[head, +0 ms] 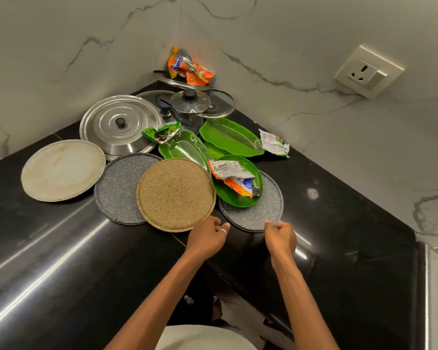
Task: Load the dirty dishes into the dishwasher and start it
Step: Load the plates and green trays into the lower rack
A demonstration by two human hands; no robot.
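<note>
1. The right hand (281, 236) pinches the near rim of the right-hand grey speckled plate (253, 218). The left hand (207, 236) is curled at the tan plate's (175, 195) rim — whether it grips cannot be told.
2. Risk: a green round plate (228, 195) carrying a crumpled wrapper (234, 176) rests on the grey plate — dragging it could spill both.
3. The grey plate lies flat, face up, on the black counter (61, 236). Being round, it has no long axis.

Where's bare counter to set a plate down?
Free: black counter front-left, below the cream plate and left grey plate; also the right strip between the right grey plate and the marble wall. Crowded: the corner, with lids, green plates and wrappers overlapping.
</note>
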